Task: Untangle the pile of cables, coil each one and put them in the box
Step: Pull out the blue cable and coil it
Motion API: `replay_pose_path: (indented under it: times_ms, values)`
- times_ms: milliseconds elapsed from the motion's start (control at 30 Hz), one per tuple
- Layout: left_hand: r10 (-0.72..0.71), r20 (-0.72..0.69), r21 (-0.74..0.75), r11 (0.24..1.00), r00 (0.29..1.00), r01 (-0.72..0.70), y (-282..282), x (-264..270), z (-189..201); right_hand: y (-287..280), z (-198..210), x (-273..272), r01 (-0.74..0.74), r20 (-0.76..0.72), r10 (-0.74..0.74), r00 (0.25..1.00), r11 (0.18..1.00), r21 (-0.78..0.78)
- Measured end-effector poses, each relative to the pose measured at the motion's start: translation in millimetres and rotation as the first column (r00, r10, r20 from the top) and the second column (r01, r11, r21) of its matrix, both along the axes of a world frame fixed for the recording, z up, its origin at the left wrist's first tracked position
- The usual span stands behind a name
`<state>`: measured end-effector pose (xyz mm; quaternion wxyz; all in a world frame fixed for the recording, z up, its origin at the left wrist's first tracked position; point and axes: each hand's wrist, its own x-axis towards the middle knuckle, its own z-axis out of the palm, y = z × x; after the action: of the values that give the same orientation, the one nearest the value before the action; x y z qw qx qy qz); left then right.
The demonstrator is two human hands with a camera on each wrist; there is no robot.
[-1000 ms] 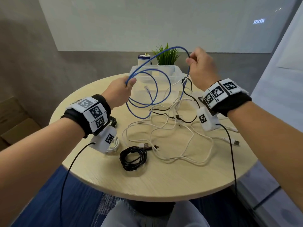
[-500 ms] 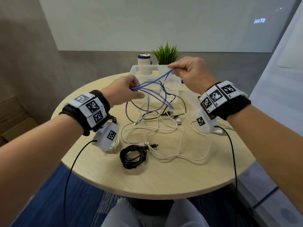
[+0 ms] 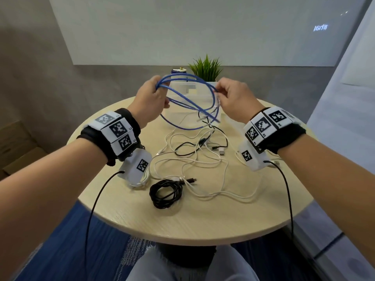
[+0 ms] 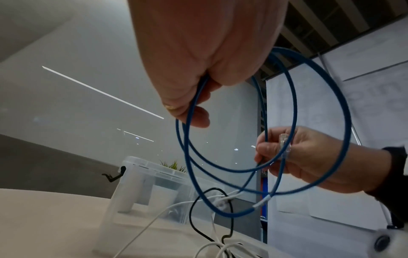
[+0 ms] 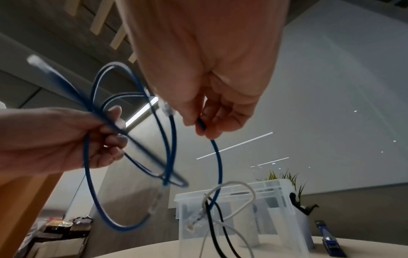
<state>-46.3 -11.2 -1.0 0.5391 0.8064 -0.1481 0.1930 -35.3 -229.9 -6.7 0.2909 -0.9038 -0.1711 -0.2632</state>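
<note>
A blue network cable [image 3: 192, 108] hangs in several loops above the round table [image 3: 203, 224], in front of the clear plastic box [image 3: 189, 88]. My left hand [image 3: 160, 92] grips the gathered loops [image 4: 293, 108] at their left side. My right hand [image 3: 220, 94] pinches one strand [image 5: 217, 160] at the right, beside a clear plug [image 4: 284, 143]. The cable's lowest stretch still passes through white and black cables by the box [image 5: 243, 209]. A tangle of white and black cables [image 3: 194, 155] lies on the table. A coiled black cable [image 3: 165, 192] lies near the front.
A small potted plant [image 3: 206, 67] and a blue-capped can [image 3: 178, 70] stand behind the box. A white coil [image 3: 142, 180] lies under my left wrist camera. A cardboard box [image 3: 18, 147] sits on the floor at left; a glass wall runs along the right.
Both hands have risen. The right hand brought a strand to the left hand, then drew apart to the right; the blue loops now hang higher, gathered in the left hand.
</note>
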Motion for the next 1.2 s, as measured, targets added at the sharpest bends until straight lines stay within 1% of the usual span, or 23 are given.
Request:
replay_pose_path:
  times_ms: [133,167,233,300,367,400,433,500,567,600,633,700,733,800,833,900,967,1000,1067,1133,1167,1200]
  values:
    - [-0.017,0.005,-0.101,0.995,1.000,0.018,5,0,2,-8,-5,3,0.089,-0.135,-0.102,0.986,0.991,-0.101]
    - [-0.014,0.003,-0.100,0.995,1.000,0.015,8,1,2,-11,-8,5,0.096,-0.175,-0.117,0.978,0.988,-0.124]
    - [-0.002,-0.013,-0.050,0.999,1.000,0.002,12,2,-1,-17,-12,7,0.120,-0.219,-0.143,0.965,0.986,-0.117]
    - [0.008,-0.049,-0.011,1.000,0.999,-0.009,14,2,-6,-20,-13,9,0.175,-0.201,-0.187,0.961,0.981,-0.078]
    - [0.001,-0.084,-0.032,0.999,0.996,-0.004,13,2,-11,-20,-11,9,0.220,-0.116,-0.223,0.968,0.975,-0.043]
    - [-0.014,-0.099,-0.056,0.998,0.995,0.009,12,2,-13,-20,-10,7,0.230,-0.073,-0.234,0.970,0.972,-0.051]
    - [-0.033,-0.111,-0.078,0.997,0.993,0.024,11,1,-14,-19,-8,5,0.238,-0.049,-0.242,0.969,0.968,-0.079]
    - [-0.062,-0.116,-0.091,0.994,0.991,0.052,9,-1,-14,-20,-7,3,0.256,-0.061,-0.273,0.960,0.946,-0.200]
    - [-0.065,-0.114,-0.038,0.997,0.991,0.061,9,-1,-13,-20,-8,2,0.288,-0.065,-0.322,0.945,0.906,-0.310]
    - [-0.056,-0.126,0.006,0.998,0.990,0.057,9,-1,-13,-22,-9,1,0.296,-0.056,-0.328,0.943,0.904,-0.308]
    - [-0.035,-0.149,0.054,0.998,0.988,0.044,10,0,-14,-23,-8,1,0.285,-0.064,-0.310,0.949,0.923,-0.257]
    - [0.021,-0.216,0.140,0.990,0.976,0.009,11,2,-15,-23,-5,0,0.213,-0.117,-0.220,0.968,0.974,-0.072]
    - [0.041,-0.245,0.173,0.985,0.969,0.002,12,4,-16,-23,-4,-1,0.172,-0.144,-0.170,0.975,0.985,0.004]
    - [0.066,-0.283,0.229,0.973,0.957,0.001,13,6,-20,-21,-1,0,0.110,-0.173,-0.094,0.980,0.990,0.086]
    - [0.075,-0.293,0.257,0.966,0.953,0.003,13,6,-22,-20,-1,2,0.084,-0.181,-0.061,0.982,0.989,0.124]
    - [0.074,-0.311,0.344,0.938,0.948,0.039,14,5,-23,-18,-2,3,0.039,-0.210,0.014,0.978,0.968,0.248]
    - [0.073,-0.284,0.460,0.885,0.956,0.069,13,1,-23,-15,-4,3,0.041,-0.225,0.046,0.973,0.930,0.366]
    - [0.063,-0.273,0.473,0.877,0.960,0.077,12,0,-22,-14,-5,3,0.046,-0.222,0.051,0.974,0.909,0.413]
    - [0.001,-0.251,0.423,0.899,0.968,0.109,11,-1,-23,-13,-5,3,0.063,-0.200,0.039,0.979,0.875,0.480]
    - [-0.066,-0.246,0.298,0.944,0.967,0.141,9,-2,-22,-15,-6,3,0.069,-0.188,0.039,0.981,0.841,0.537]
    - [-0.078,-0.251,0.249,0.958,0.965,0.142,7,-1,-22,-15,-6,3,0.065,-0.184,0.045,0.982,0.834,0.548]
    - [-0.069,-0.255,0.231,0.964,0.964,0.130,6,0,-22,-14,-6,2,0.050,-0.186,0.065,0.980,0.832,0.552]
